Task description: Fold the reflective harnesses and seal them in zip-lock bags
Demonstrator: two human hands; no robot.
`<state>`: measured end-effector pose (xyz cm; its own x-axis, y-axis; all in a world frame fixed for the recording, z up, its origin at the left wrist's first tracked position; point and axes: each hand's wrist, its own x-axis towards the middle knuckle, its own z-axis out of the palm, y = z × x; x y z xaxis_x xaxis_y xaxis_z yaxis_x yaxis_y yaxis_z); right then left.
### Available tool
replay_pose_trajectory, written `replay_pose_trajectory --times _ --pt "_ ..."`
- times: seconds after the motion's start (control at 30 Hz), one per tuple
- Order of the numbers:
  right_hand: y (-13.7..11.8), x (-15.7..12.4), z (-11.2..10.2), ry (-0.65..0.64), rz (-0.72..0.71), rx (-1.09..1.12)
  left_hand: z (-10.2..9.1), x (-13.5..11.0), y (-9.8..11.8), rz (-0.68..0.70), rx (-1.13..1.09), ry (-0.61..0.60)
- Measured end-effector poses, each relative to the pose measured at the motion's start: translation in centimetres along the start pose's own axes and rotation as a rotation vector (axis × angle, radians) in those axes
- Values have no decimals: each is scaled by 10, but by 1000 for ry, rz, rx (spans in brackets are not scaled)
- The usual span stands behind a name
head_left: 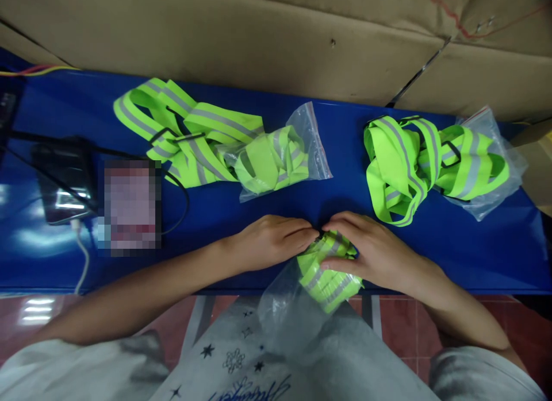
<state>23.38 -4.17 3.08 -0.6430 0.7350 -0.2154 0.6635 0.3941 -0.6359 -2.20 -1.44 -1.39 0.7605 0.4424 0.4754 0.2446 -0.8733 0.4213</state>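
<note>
At the table's front edge, a folded neon-yellow reflective strap [330, 274] with grey stripes lies partly in a clear plastic bag [282, 297] that hangs over the edge. My left hand [278, 240] is closed at the strap's upper left, its fingertips pressed together by a small dark part. Curled over the top and right side of the strap is my right hand [371, 251], thumb across its front. Behind them, another reflective strap [224, 122] sprawls half out of a zip bag [317, 142]. Farther right lies a third reflective strap [394, 165], with its clear bag [483, 159].
A black device [64, 177] with cables and a white plug sits at the left, beside a blurred-out object [131, 205]. Brown cardboard boxes [259, 39] line the back of the blue table [207, 217]. A yellow and red cable [38, 70] runs along the back left.
</note>
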Motion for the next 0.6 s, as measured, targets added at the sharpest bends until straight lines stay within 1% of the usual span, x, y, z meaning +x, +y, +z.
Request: replay_pose_trajectory --times 0.07,0.23,0.33,0.4,0.47,0.53,0.6 --pt "-4 -2 2 -28 8 -13 2 -1 -1 3 10 5" --pt "-4 -2 0 -89 -27 87 4 -1 -4 50 8 33" --pt "-1 0 1 -122 -80 141 3 0 -4 59 -37 34" --pt "1 2 2 -157 -118 173 2 1 -4 64 -77 0" --pt "2 3 3 -178 -130 188 -1 2 -4 37 -111 -54" --pt "4 4 3 -177 -117 198 -4 4 -4 -35 -196 -120" --pt "5 5 1 -162 -109 206 -8 6 -6 -123 -337 -181"
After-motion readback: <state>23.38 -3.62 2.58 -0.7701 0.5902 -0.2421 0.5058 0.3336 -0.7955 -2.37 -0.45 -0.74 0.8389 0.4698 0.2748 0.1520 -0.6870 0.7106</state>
